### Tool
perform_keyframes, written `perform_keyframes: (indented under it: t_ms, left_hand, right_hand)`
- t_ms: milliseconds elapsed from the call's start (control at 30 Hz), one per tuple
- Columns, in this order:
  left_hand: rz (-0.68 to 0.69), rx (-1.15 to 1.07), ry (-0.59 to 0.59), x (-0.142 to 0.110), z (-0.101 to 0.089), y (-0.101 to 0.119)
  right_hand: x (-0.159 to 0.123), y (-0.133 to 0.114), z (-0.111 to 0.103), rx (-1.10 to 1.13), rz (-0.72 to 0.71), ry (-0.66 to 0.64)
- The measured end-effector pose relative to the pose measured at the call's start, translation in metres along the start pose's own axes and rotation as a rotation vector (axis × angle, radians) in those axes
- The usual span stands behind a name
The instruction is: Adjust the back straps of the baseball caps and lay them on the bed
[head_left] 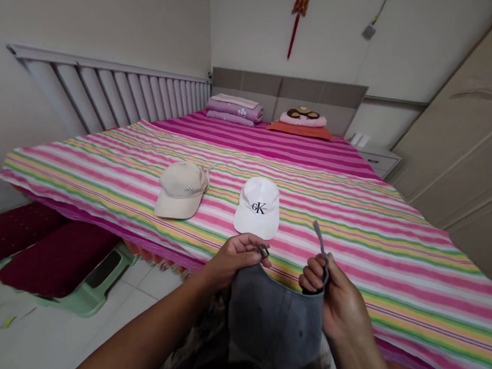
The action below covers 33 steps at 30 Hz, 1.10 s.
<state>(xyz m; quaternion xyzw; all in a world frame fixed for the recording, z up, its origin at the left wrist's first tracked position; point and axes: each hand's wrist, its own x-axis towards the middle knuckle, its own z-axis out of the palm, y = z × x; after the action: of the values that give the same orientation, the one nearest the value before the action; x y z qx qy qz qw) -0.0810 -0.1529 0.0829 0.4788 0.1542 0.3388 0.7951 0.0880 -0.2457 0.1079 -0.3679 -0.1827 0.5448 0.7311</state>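
I hold a grey cap (275, 320) in front of me, its back opening turned up. My left hand (231, 260) pinches the cap's metal buckle at the left side of the opening. My right hand (337, 297) is closed on the grey strap, whose free end sticks up above my fingers. On the striped bed sheet (362, 237) just beyond my hands lies a white cap (257, 209) with a black logo. A beige cap (181, 190) lies to its left.
Folded purple bedding (235, 109) and an orange and pink pillow stack (303, 123) sit by the headboard. Dark red cushions on green stools (63, 263) stand on the floor at the left. A wardrobe (472, 159) is at the right.
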Motion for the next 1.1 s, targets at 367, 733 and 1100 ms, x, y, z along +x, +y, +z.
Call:
perform_keyframes:
  t_ms: [367,733,1100]
  left_hand:
    - [0.237,1.010,-0.484,-0.010,0.005,0.029]
    - [-0.091,0.106,-0.173,-0.036,-0.024,0.033]
    - [0.096,-0.019,0.257,-0.046,-0.053,0.072]
  right_hand:
    - [0.000,0.013,0.048,-0.232,-0.045,-0.094]
    - [0.029,0.023,0.043,-0.545,0.115,-0.413]
    - [0.016,0.070,0.029,-0.393,0.692,-0.864]
